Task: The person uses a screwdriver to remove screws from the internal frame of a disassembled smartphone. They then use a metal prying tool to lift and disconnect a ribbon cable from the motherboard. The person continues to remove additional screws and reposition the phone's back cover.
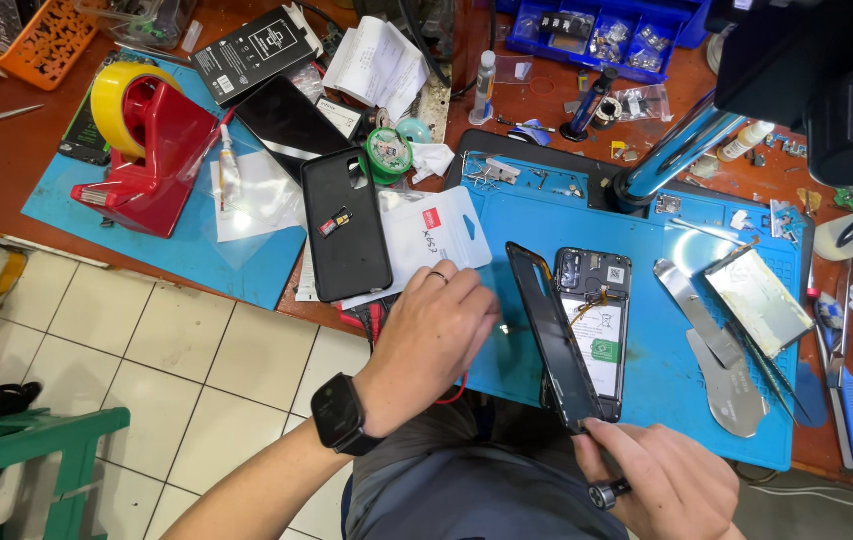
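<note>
- The right hand (662,475) sits at the lower edge of the view, fingers curled narrow, pinching the near end of a long black glossy phone screen panel (552,340) between thumb and fingertips.
- A small dark metal tool with a round knurled end (607,492) lies tucked in the same right hand, under the fingers.
- The screen panel stands tilted on its long edge, lifted off a black opened smartphone body (599,325) whose white battery and green label show.
- The panel's lower end touches the phone body near the right hand; its far end leans up and away to the left.
- The left hand (437,335) is loosely curled, half closed, knuckles up, with a ring on 1 finger and a black smartwatch (340,412) on the wrist. Whether it grips anything underneath I cannot tell; it rests at the left edge of the blue silicone work mat (677,370), just beside the panel.
- The phone body lies flat on that mat, roughly at its middle.
- A black soft phone case (347,225) lies face down beyond the left hand, partly over a white plastic package (437,235).
- 2 flat metal pry tools (717,360) lie on the mat to the right of the phone.
- A red tape dispenser with a yellow roll (147,140) stands well apart at upper left.
</note>
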